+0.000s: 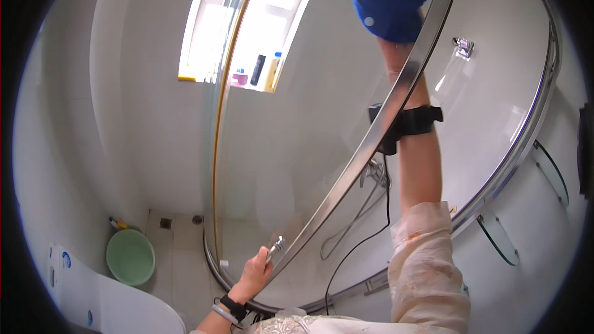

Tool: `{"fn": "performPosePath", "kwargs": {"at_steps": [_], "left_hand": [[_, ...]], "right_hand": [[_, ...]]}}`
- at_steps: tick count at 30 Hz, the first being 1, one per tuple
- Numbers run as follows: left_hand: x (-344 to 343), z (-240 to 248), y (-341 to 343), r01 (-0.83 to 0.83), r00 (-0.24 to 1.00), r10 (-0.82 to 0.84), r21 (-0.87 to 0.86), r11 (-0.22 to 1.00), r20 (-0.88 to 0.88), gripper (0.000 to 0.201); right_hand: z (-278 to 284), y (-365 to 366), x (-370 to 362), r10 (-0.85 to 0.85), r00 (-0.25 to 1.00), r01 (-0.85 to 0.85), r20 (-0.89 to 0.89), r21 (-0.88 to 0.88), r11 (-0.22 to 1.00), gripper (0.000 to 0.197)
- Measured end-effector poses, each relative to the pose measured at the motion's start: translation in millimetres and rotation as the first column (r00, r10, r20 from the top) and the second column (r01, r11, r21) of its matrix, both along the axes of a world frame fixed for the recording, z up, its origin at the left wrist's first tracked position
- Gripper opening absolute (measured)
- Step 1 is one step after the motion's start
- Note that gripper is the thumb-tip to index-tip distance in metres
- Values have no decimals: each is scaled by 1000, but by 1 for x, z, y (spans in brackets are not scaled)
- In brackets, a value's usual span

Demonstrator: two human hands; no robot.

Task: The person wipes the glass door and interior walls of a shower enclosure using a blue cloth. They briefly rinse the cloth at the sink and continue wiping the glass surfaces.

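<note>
My left hand (255, 272) is closed around a short metal handle (275, 248) on the curved glass shower door, low in the view. My right arm stretches up and away, passing behind the door's metal top rail (365, 142). A bright blue cloth (393, 0) with small pale round spots covers my right hand and hides its fingers. It is held high against or close to the glass; whether it touches cannot be made out. A black strap with a small device (414, 122) sits round my right forearm, and a thin black cable hangs from it.
Inside the enclosure are a shower mixer (374, 172) with a hose and a small chrome wall fitting (464, 47). Bottles (270, 71) stand on the window sill. Glass shelves (498, 241) jut from the right wall. A green basin (130, 258) and a white toilet (124, 300) are at left.
</note>
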State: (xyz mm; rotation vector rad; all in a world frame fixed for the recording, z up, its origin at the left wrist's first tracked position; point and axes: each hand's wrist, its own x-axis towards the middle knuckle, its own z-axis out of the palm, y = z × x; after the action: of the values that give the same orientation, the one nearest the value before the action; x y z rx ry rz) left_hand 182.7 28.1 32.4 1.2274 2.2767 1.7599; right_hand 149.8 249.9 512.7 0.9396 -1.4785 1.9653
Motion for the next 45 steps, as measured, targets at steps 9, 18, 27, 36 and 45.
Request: {"fn": "performPosePath", "kwargs": {"at_steps": [9, 18, 27, 36, 45], "left_hand": [[-1, 0, 7, 28, 997, -22, 86, 996, -71, 25], [-3, -1, 1, 35, 999, -35, 52, 998, 3, 29], [-4, -3, 10, 49, 999, -49, 68, 997, -2, 29], [-7, -10, 5, 24, 999, -24, 26, 999, -27, 28], [-4, -3, 4, 67, 998, -66, 81, 995, -9, 28]], "right_hand": [[-296, 15, 18, 162, 777, -140, 609, -84, 987, 50], [-318, -28, 69, 41, 664, -174, 746, 102, 979, 59], [-225, -35, 50, -182, 816, 274, 549, -89, 958, 34], [-346, -48, 99, -114, 739, 107, 664, 52, 993, 45], [-200, -90, 140, -825, 69, 998, -561, 36, 59, 14]]}}
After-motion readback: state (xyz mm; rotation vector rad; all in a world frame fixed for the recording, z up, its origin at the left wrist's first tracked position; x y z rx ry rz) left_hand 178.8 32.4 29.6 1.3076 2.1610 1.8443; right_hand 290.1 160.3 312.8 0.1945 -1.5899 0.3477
